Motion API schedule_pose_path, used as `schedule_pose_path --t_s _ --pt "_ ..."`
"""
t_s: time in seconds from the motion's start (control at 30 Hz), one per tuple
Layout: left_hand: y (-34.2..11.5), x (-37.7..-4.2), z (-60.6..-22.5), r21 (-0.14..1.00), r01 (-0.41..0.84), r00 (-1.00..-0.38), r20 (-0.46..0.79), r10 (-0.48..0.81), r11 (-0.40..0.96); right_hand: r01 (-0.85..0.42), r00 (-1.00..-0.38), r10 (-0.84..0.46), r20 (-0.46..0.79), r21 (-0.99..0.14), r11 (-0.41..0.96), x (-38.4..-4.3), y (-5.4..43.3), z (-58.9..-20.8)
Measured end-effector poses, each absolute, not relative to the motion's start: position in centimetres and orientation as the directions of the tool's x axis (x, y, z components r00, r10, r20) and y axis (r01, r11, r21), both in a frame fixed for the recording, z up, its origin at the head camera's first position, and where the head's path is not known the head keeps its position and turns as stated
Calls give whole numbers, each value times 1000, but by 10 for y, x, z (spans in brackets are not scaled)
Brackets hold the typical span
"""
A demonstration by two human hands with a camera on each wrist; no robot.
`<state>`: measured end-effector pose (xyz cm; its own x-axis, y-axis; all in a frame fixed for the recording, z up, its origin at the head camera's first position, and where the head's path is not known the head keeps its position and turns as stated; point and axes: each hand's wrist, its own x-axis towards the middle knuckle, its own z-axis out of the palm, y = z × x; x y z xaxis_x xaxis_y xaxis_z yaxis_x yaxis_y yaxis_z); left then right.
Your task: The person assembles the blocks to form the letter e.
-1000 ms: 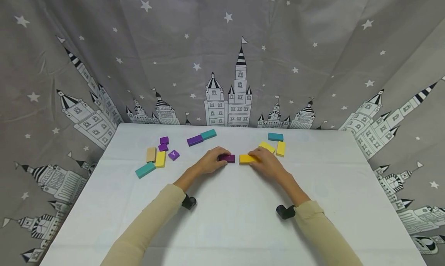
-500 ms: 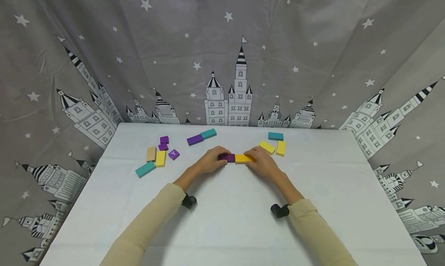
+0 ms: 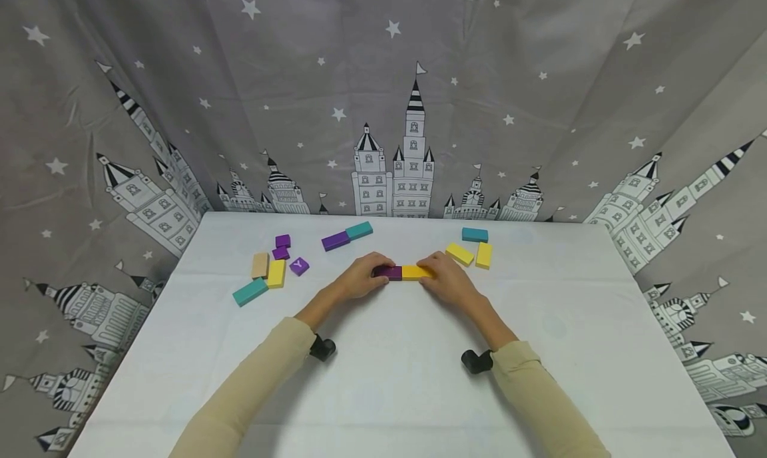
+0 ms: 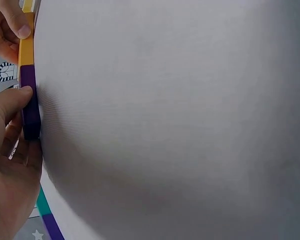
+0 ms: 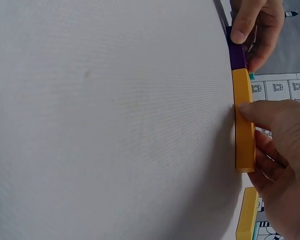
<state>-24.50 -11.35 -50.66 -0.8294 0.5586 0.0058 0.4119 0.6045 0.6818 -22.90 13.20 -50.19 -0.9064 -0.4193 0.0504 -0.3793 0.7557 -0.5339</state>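
My left hand (image 3: pixel 361 276) pinches a dark purple block (image 3: pixel 393 273) between thumb and fingers at the middle of the table. Opposite it, my right hand (image 3: pixel 449 279) pinches a yellow block (image 3: pixel 411 273) the same way. The two blocks lie end to end in one straight line, their short ends meeting. In the left wrist view the thumb lies on the long side of the purple block (image 4: pixel 30 107), with the fingers behind it. The right wrist view has the thumb on the yellow block (image 5: pixel 244 137), fingers partly hidden at its far side.
Behind the left hand, a purple block (image 3: pixel 336 241) and a teal block (image 3: pixel 359 230) lie end to end. Several purple, yellow, tan and teal blocks (image 3: pixel 250 292) are at the left. Two yellow blocks (image 3: pixel 460 254) and a teal block (image 3: pixel 475 235) sit behind the right hand.
My right hand has slid the yellow block left, closing the gap to the purple block. Both hands and blocks have then shifted slightly further left. The other blocks have stayed put.
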Motion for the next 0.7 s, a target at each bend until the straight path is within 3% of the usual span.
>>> schedule_pose_path --t_s 0.5,0.7 --pt "-110 -243 -506 653 401 -844 -10 536 643 -348 -915 -403 19 -542 765 -228 131 -499" --pt "-108 -239 -506 583 419 -855 -4 519 696 -337 -917 -400 4 -547 766 -228 130 -498"
